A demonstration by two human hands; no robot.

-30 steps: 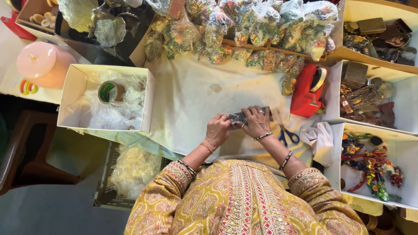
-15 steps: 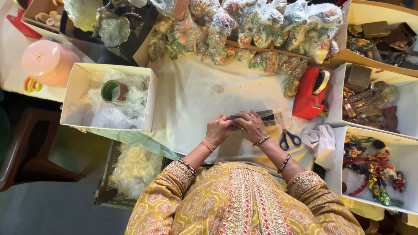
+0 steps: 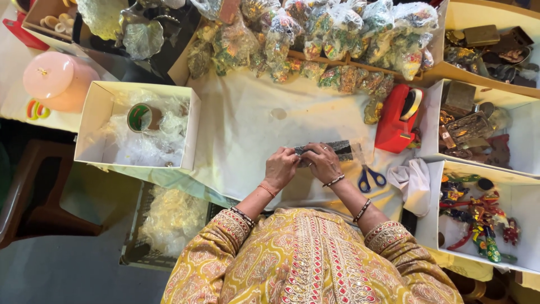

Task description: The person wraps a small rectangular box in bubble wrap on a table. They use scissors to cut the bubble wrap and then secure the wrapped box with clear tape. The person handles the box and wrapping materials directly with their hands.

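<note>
White cloth (image 3: 242,135) covers the table, with an open white box (image 3: 101,112) at its left and a red tape dispenser (image 3: 396,121) at its right. Left hand (image 3: 280,168) and right hand (image 3: 322,162) both grip a flat dark packet (image 3: 337,149), possibly glittery, just beside blue-handled scissors (image 3: 368,174)

A red tape dispenser (image 3: 397,120) is standing right of centre, blue-handled scissors (image 3: 368,175) are lying near it, a pink round container (image 3: 58,80) is sitting far left, and wrapped packets (image 3: 315,39) are crowding the far edge.
</note>
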